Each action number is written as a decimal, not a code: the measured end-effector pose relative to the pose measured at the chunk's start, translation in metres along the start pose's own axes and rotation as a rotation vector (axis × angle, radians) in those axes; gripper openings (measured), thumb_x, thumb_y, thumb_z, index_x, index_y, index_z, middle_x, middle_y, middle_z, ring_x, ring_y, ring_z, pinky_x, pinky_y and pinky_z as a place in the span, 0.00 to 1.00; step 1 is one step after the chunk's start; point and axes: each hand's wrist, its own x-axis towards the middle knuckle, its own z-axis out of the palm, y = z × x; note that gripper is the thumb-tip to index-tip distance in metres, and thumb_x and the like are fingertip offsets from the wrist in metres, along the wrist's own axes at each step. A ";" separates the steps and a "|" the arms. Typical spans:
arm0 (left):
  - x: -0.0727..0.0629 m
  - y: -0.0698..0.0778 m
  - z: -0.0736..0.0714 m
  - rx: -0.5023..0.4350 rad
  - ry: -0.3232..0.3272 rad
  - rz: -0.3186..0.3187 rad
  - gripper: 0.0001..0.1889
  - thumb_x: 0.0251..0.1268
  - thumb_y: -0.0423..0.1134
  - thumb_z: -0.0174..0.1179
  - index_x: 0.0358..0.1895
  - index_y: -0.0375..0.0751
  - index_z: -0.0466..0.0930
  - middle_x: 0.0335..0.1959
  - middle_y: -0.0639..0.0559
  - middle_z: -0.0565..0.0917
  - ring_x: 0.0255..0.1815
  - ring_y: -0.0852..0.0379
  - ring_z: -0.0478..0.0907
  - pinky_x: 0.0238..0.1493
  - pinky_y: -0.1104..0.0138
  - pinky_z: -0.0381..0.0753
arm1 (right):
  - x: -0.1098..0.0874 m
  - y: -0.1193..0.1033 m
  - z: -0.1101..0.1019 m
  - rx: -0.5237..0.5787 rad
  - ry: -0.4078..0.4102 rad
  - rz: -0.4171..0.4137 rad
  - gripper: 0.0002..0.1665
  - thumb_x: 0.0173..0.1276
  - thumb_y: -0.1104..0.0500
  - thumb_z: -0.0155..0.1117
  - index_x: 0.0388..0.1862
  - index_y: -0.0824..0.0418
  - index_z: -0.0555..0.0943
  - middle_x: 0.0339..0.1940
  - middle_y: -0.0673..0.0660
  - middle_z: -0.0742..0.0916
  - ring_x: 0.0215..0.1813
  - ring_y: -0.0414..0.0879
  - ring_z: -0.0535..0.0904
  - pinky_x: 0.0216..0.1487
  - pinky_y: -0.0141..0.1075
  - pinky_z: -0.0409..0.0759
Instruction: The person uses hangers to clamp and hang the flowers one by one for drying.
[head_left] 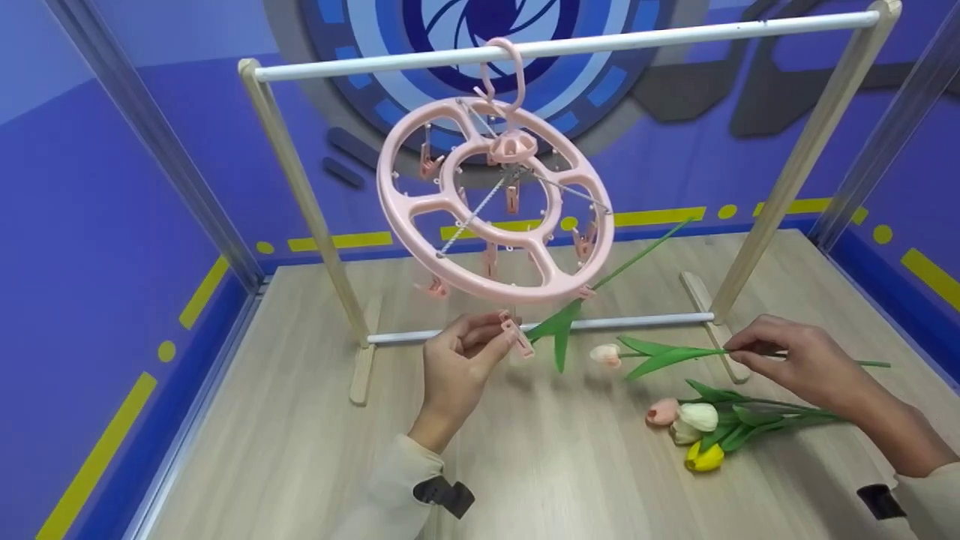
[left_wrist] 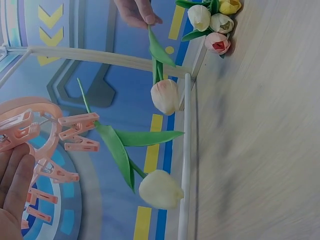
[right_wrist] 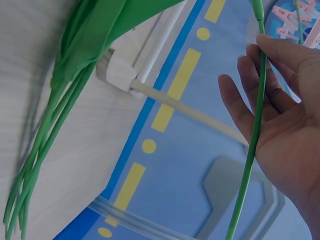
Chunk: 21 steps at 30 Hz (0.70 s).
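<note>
My left hand [head_left: 459,369] pinches a pink clothespin [head_left: 517,336] that hangs low at the front of a round pink clip hanger [head_left: 480,281]. The thumb and fingers of my right hand [head_left: 814,364] hold a pale pink tulip [head_left: 606,355] by its green stem, with the bloom toward the left. A white tulip [left_wrist: 161,190] hangs bloom-down from a clothespin [left_wrist: 79,123] on the hanger in the left wrist view. Only its leaves [head_left: 559,330] and stem show in the head view, where the bloom is hidden behind my left hand.
A wooden rack with a white top bar [head_left: 637,41] carries the hanger by its hook [head_left: 517,71]. More clothespins [head_left: 491,259] dangle from the ring. Several tulips, including a yellow tulip [head_left: 703,456], lie on the wooden table [head_left: 570,480] at right. Blue panels stand behind.
</note>
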 end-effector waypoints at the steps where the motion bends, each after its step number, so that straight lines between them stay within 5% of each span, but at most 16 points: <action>1: 0.000 0.000 0.000 0.002 0.001 0.000 0.12 0.69 0.33 0.73 0.53 0.35 0.88 0.46 0.52 0.92 0.48 0.52 0.90 0.52 0.61 0.89 | 0.001 -0.001 0.001 0.004 -0.001 -0.004 0.20 0.60 0.77 0.77 0.42 0.54 0.90 0.37 0.43 0.87 0.37 0.33 0.84 0.42 0.17 0.80; 21: 0.003 0.002 0.003 -0.009 0.000 0.015 0.12 0.68 0.31 0.73 0.52 0.33 0.87 0.44 0.52 0.92 0.47 0.51 0.91 0.51 0.59 0.90 | 0.023 -0.032 0.015 0.080 -0.104 -0.127 0.20 0.60 0.76 0.78 0.43 0.54 0.89 0.39 0.43 0.87 0.40 0.35 0.85 0.41 0.22 0.84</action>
